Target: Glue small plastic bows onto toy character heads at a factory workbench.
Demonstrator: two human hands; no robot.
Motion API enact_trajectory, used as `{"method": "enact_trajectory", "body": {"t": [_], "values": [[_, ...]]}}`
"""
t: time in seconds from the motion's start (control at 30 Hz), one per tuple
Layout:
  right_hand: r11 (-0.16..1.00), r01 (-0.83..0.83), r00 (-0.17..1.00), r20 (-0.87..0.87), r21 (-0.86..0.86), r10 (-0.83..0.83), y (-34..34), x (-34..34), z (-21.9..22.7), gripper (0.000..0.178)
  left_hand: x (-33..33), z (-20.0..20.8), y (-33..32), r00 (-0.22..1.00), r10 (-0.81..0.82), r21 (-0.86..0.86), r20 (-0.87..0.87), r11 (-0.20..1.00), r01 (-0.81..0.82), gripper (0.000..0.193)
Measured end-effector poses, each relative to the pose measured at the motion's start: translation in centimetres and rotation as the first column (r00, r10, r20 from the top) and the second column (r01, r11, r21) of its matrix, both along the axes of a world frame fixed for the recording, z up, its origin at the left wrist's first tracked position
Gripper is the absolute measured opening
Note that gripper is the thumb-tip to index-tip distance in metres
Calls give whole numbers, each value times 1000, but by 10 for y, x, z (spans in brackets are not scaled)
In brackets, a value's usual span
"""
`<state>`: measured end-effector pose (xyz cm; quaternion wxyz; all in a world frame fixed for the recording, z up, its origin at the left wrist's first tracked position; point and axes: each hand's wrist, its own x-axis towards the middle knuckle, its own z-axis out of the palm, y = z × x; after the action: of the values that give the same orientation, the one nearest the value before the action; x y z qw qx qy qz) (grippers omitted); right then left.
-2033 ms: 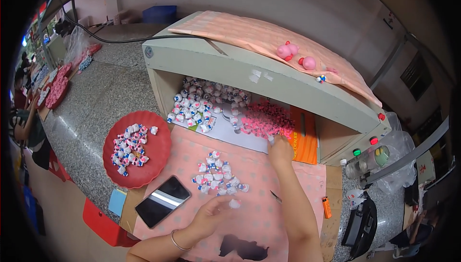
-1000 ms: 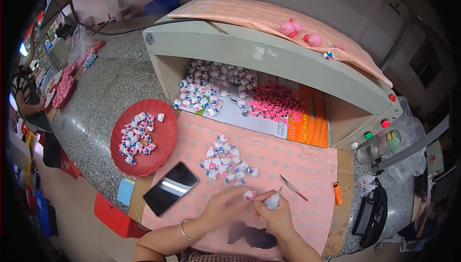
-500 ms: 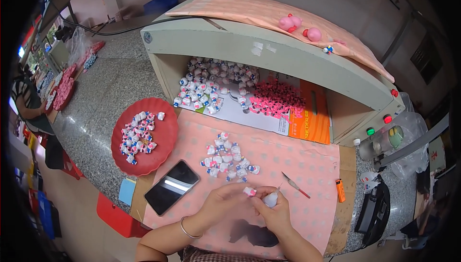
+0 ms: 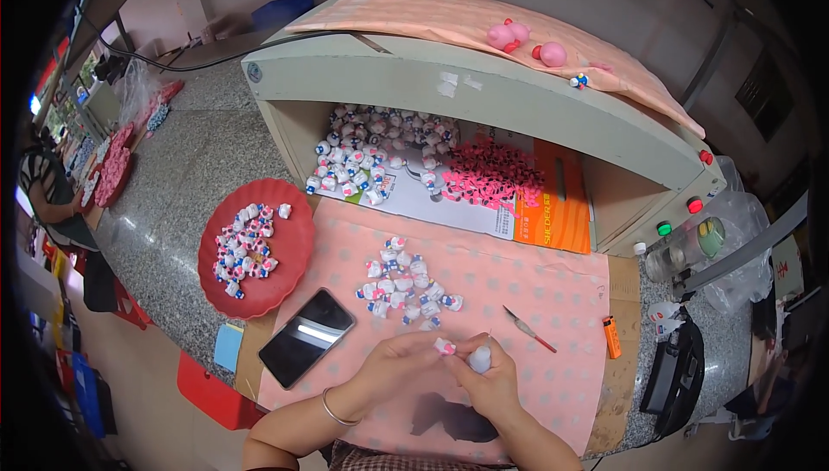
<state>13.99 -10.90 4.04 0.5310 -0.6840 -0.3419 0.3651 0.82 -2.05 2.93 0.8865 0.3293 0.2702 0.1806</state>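
My left hand (image 4: 390, 366) pinches a small white figurine with a pink part (image 4: 445, 347) between its fingertips. Wrapped in the fingers of my right hand (image 4: 490, 387) is a small squeeze bottle (image 4: 480, 360), translucent white with a thin needle tip pointing up. Fingers of the right hand also reach to the figurine, close to the left fingertips. Just beyond my hands, a loose group of white, blue and pink figurines (image 4: 403, 284) lies on the pink patterned cloth (image 4: 535, 290). To the right rests a fine brush with a red handle (image 4: 530, 329).
A red scalloped plate (image 4: 294, 277) of figurines and a black phone (image 4: 307, 338) are at left. Ahead stands an open-fronted box (image 4: 466, 82) with more figurines and a pile of pink pieces (image 4: 492, 176). An orange lighter (image 4: 611, 337) and a black bag (image 4: 678, 380) lie right.
The squeeze bottle has tilted more upright, its needle tip moving left. The left hand keeps hold of the figurine; the whole view has shifted slightly.
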Motion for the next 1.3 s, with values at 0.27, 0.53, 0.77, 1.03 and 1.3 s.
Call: {"method": "enact_trajectory", "body": {"t": [0.27, 0.53, 0.77, 1.03, 1.3], "values": [[1000, -23, 997, -69, -14, 22, 1, 1, 0, 17, 3, 2, 0, 994, 107, -34, 8, 994, -107, 28], [999, 39, 976, -216, 20, -33, 1, 13, -5, 25, -25, 18, 53, 566, 719, -137, 402, 659, -739, 32], [995, 34, 980, -198, 94, -15, 0, 16, -7, 35, -32, 9, 51, 829, 492, 964, -266, 117, 240, 26], [990, -26, 999, -21, 135, 29, -2, 22, 3, 38, -24, 11, 43, 779, 562, 960, -279, 150, 236, 23], [972, 143, 980, -165, 187, -113, -6, 23, 25, 41, -1, 13, 11, 994, 107, 78, -10, 991, -106, 31]]}}
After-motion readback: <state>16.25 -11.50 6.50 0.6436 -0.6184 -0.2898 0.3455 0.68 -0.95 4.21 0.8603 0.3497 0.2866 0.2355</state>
